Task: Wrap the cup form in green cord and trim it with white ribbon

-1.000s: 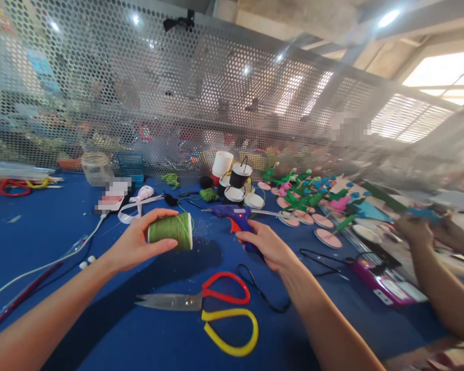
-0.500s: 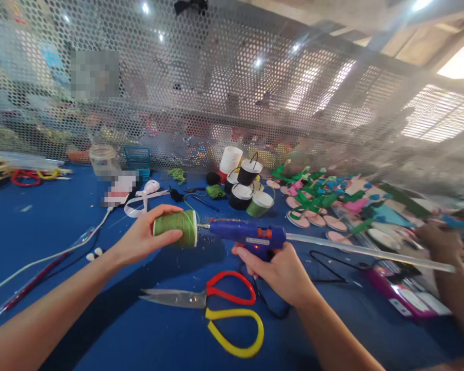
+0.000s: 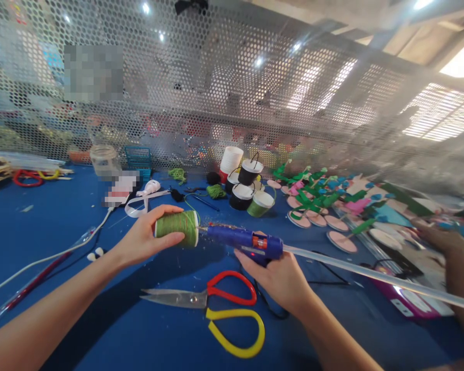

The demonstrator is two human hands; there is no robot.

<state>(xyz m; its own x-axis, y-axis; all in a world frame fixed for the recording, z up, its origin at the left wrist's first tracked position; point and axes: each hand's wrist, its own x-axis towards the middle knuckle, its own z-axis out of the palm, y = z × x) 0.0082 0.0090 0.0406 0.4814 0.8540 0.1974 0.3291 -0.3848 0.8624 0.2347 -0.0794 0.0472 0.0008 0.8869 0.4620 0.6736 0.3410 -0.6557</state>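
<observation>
My left hand (image 3: pixel 149 234) is closed around a cup wrapped in green yarn (image 3: pixel 177 229), held on its side with its white rim to the right. A strand of green yarn runs from that rim back toward a small green yarn ball (image 3: pixel 215 192). In my right hand (image 3: pixel 280 278) is a blue hot glue gun (image 3: pixel 243 241), its metal tip right at the cup's rim; whether they touch I cannot tell. A long clear glue stick (image 3: pixel 371 273) sticks out of the gun's back. Below lie scissors (image 3: pixel 178 297) with one red and one yellow handle.
Stacked white cups (image 3: pixel 231 159) and small yarn-wrapped buckets (image 3: pixel 251 171) stand at the back. Right of them are many green, pink and blue craft pieces (image 3: pixel 313 203). Another person's hand (image 3: pixel 444 239) reaches in at right. A white cable (image 3: pixel 62 252) crosses the left side.
The glue gun has tilted, its back end and glue stick swinging lower. Its tip stays by the cup's rim. The cup has shifted slightly right, and the other person's hand has moved.
</observation>
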